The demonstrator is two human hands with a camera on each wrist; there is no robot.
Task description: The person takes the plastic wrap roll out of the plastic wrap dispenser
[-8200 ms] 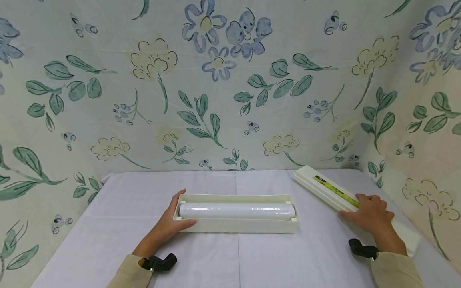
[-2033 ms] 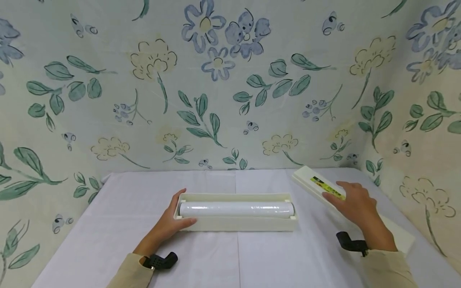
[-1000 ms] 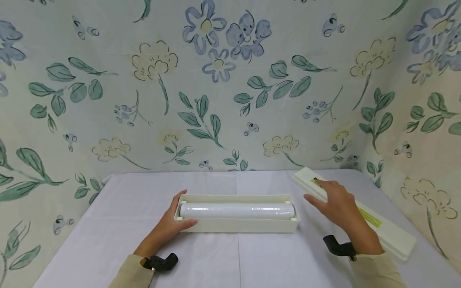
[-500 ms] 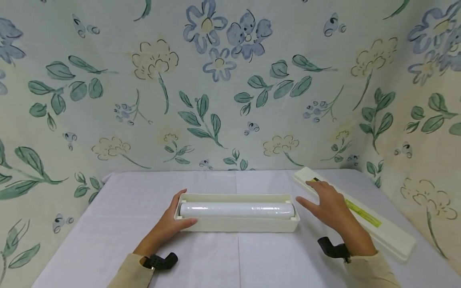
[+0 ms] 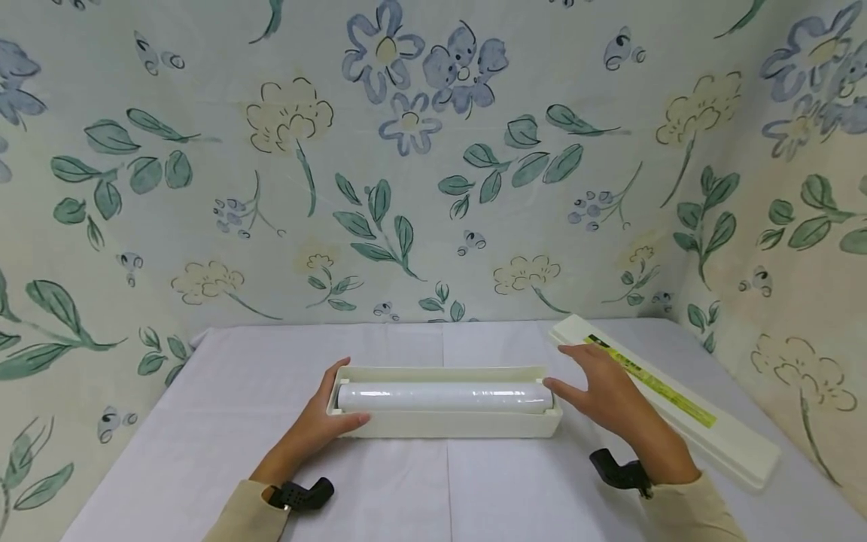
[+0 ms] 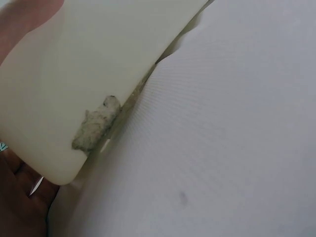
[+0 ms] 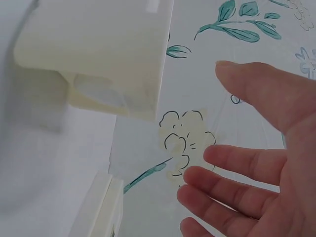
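A long cream plastic wrap dispenser box (image 5: 447, 426) lies lengthwise on the table, its top off. Inside it rests a shiny white roll of plastic wrap (image 5: 443, 397). My left hand (image 5: 321, 414) grips the box's left end, thumb on the front wall and fingers behind the end. The left wrist view shows the thumb (image 6: 24, 19) over the box's pale wall (image 6: 98, 49). Near the box's right end my right hand (image 5: 612, 395) is spread, holding nothing. In the right wrist view, its fingers (image 7: 237, 192) are apart from the box end (image 7: 108, 44).
A long cream lid (image 5: 738, 444) with a yellow-green label (image 5: 653, 380) lies slanted at the right, partly behind my right hand. A white cloth (image 5: 379, 489) covers the table. Floral fabric (image 5: 433, 188) hangs behind and at both sides.
My right hand has come off the lid and moved left to the box's right end, its fingers spread. The left hand, the box and the lid stay about where they were.
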